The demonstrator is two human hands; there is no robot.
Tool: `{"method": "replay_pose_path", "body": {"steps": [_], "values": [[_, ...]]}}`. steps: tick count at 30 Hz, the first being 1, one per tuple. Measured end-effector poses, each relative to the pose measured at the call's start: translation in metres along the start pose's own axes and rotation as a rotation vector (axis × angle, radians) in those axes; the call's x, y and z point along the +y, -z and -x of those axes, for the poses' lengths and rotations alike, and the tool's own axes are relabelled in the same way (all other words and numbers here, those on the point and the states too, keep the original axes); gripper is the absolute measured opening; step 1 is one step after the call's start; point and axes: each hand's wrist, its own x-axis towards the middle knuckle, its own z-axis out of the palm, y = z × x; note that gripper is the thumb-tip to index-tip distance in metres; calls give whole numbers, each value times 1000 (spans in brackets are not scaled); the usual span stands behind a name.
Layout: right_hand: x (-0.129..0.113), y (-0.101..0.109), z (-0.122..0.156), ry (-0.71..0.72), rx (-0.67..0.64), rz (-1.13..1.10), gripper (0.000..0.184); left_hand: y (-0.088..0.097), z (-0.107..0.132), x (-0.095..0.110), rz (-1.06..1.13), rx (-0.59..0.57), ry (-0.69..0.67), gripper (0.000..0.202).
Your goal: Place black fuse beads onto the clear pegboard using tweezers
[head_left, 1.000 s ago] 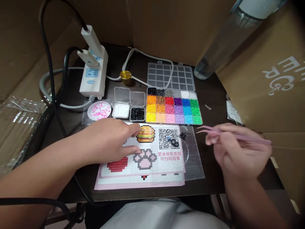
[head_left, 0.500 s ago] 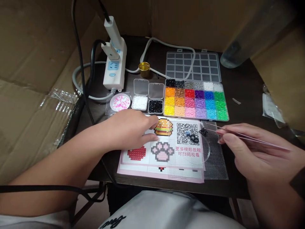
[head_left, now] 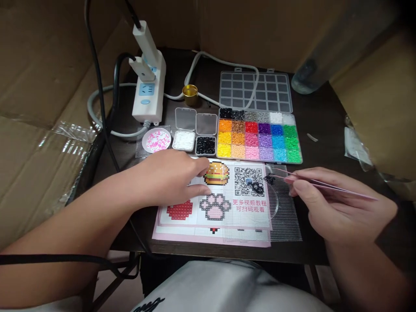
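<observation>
My left hand (head_left: 173, 177) lies on a printed pattern sheet (head_left: 192, 185), thumb and forefinger apart, holding nothing. Beside its fingertips the sheet shows a burger, a paw and a QR code. A clear pegboard (head_left: 287, 216) covers the right part of the sheet and sticks out past its edge. In my right hand (head_left: 320, 201) is a pair of pink tweezers (head_left: 344, 191), pinched between thumb and fingers. Their tips are close to a small clump of black beads (head_left: 269, 178) on the pegboard; whether they touch it I cannot tell. More black beads (head_left: 258, 187) lie over the QR code.
Behind the sheet stand a sorted bead box (head_left: 251, 141) with its lid (head_left: 255, 93) folded back, small boxes of white beads (head_left: 183, 141) and black beads (head_left: 206, 145), and a dish (head_left: 156, 140) of pink and white beads. A power strip (head_left: 151, 93) and a gold cup (head_left: 190, 94) are farther back.
The whole view has shifted, so the things appear slightly farther left. Both hands keep about the same places over the sheet and pegboard, the tweezers still held by the right.
</observation>
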Motion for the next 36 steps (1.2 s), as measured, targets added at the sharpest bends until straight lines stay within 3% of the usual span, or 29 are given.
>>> {"method": "replay_pose_path", "body": {"steps": [5, 13, 20, 31, 36], "values": [[7, 11, 3, 123, -333, -230, 42, -8, -3, -7, 9, 29, 5, 44], [0, 13, -7, 339, -429, -84, 48, -11, -3, -11, 39, 59, 32, 43], [-5, 10, -10, 405, -433, -14, 39, -12, -3, -11, 37, 69, 20, 44], [0, 14, -5, 475, -423, 27, 46, -3, -1, -3, -12, -4, 19, 46], [10, 20, 5, 340, -323, -63, 43, -1, 0, -2, -9, 6, 7, 46]]}}
